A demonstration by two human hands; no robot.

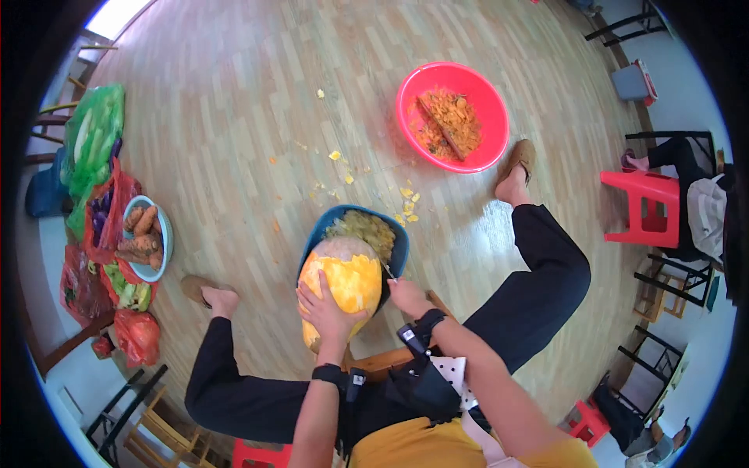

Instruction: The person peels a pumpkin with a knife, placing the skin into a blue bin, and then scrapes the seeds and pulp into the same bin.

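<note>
A large, partly peeled pumpkin (355, 277) leans on a dark blue basin (400, 261) between my legs. Bright orange flesh shows over most of it, while paler skin covers its far end. My left hand (328, 312) grips its near left side, fingers and thumb spread around the curve. Closed around a small knife (387, 270), my right hand (409, 298) is at the pumpkin's right side. The knife's thin blade points at the pumpkin's edge; its handle is hidden in my fist. Pale, wet-looking pulp or peel (363, 228) lies in the far part of the basin.
A pink basin (406, 129) with orange scraps and a brown stick-like piece stands ahead right. Yellow peel bits (408, 207) litter the floor. Left are a bowl of sweet potatoes (142, 246) and bagged vegetables (94, 140). Seated people and a red stool (644, 204) line the right.
</note>
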